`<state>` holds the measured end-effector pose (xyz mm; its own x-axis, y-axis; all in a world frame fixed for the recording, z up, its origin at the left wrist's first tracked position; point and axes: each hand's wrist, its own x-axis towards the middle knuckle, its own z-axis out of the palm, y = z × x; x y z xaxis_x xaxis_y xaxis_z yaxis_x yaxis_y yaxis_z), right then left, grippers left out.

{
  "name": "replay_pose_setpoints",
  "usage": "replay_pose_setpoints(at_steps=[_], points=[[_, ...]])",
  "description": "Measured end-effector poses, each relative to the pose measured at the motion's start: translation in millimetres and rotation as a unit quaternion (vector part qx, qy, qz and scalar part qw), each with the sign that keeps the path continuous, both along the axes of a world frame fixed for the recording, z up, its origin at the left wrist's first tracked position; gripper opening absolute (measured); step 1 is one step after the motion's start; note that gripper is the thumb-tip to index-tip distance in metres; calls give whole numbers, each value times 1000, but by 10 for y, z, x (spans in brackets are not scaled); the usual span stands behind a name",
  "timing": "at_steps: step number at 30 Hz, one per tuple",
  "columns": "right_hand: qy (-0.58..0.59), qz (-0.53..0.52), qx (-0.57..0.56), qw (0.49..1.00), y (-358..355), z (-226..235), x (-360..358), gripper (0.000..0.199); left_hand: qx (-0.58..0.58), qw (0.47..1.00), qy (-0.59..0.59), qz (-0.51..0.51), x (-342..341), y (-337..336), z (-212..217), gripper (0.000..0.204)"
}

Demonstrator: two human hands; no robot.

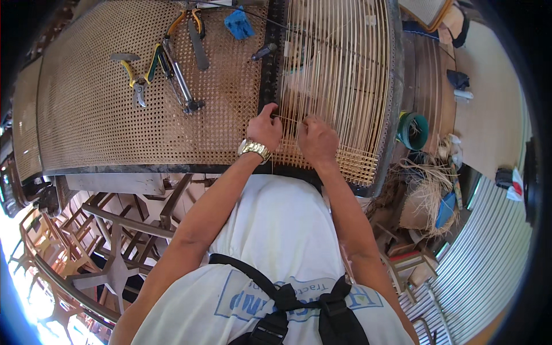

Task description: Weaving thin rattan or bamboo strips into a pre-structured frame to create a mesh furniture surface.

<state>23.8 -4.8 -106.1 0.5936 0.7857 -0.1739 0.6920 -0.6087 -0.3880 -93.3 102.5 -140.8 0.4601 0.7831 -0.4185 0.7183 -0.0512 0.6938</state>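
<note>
A dark wooden frame [271, 72] carries a panel of long pale cane strands [339, 69], strung lengthwise. Across the strands' near end runs a woven band [357, 165]. My left hand [265, 131], with a gold watch [254, 149] on its wrist, is closed at the dark bar along the panel's left edge, its fingertips on a thin cane strand. Just to its right, my right hand [318, 140] is curled over the panel, thumb and fingers pinched on a cane strand. The strand stretches between both hands; its ends are hidden.
Left of the bar, a finished cane panel [190, 132] bears pruning shears [137, 80], pliers [158, 63], a hammer-like metal tool [183, 80], a blue cloth [239, 24] and a small dark tool [264, 52]. A green bucket [412, 131] and loose cane [422, 190] lie right; wooden chair frames [115, 259] stand left.
</note>
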Motion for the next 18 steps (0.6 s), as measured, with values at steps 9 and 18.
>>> replay_pose_setpoints(at_steps=[9, 18], points=[[-10, 55, -23, 998, -163, 37, -47, 28, 165, 961, 2, -222, -179, 163, -30, 16], [-76, 90, 6, 993, -182, 60, -293, 24, 280, 875, 26, -393, -522, 365, -138, 7]])
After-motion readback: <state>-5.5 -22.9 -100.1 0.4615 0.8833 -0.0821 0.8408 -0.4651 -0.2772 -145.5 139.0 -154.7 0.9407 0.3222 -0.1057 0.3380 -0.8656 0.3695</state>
